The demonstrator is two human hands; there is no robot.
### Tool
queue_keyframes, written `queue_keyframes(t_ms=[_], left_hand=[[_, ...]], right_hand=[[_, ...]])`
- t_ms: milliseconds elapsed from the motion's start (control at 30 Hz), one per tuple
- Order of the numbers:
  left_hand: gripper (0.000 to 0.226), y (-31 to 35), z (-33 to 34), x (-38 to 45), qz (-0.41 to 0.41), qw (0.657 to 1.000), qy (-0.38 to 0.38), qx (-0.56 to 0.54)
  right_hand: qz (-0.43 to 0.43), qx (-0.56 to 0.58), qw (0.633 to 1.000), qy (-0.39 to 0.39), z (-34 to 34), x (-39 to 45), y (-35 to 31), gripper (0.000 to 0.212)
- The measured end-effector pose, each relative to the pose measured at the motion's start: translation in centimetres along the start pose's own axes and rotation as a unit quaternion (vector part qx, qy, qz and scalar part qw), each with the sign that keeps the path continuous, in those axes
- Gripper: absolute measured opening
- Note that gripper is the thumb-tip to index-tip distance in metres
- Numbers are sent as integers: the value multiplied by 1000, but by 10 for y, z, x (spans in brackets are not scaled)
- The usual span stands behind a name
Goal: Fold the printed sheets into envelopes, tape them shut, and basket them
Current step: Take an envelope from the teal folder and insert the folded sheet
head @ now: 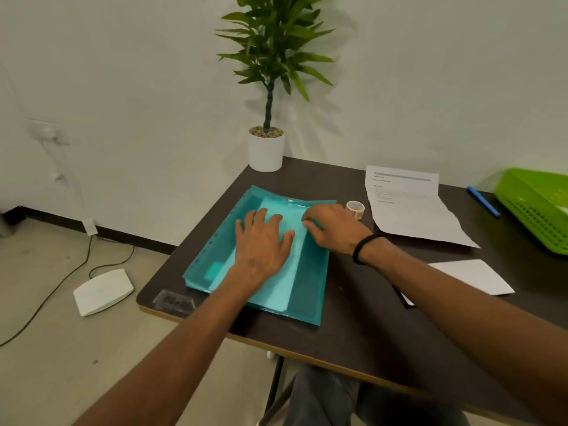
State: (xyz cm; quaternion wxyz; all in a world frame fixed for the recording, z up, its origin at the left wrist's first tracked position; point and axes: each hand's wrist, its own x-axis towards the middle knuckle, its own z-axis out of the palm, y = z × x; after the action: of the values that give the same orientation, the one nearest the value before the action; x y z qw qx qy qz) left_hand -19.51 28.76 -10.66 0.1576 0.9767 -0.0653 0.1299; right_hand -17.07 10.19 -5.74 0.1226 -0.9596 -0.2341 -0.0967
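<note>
A teal plastic folder lies on the dark table with white sheets showing through it. My left hand presses flat on the folder, fingers spread. My right hand has its fingertips curled at the folder's right edge near the top, pinching the flap or a sheet there; which one I cannot tell. A printed sheet, creased, lies to the right. A folded white envelope rests near my right forearm. A roll of clear tape stands beside the folder. The green basket sits at far right.
A potted plant stands at the table's back corner. A blue pen lies by the basket. A small clear object sits at the table's front left corner. On the floor left are a white device and cables.
</note>
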Motion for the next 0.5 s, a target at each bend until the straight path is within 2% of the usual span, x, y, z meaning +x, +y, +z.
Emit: queue_keyframes(t_ms=[100, 200, 300, 500], left_hand=[[56, -3, 11, -8, 5, 999, 43, -6], [54, 0, 11, -11, 18, 996, 86, -6], [53, 0, 11, -11, 23, 994, 103, -17], [51, 0, 12, -10, 21, 994, 107, -31]], right_hand=[[31, -13, 999, -39, 9, 36, 4, 23], [73, -18, 996, -44, 12, 65, 14, 23], [118, -1, 992, -44, 5, 85, 19, 19], [186, 58, 974, -114, -4, 109, 21, 11]])
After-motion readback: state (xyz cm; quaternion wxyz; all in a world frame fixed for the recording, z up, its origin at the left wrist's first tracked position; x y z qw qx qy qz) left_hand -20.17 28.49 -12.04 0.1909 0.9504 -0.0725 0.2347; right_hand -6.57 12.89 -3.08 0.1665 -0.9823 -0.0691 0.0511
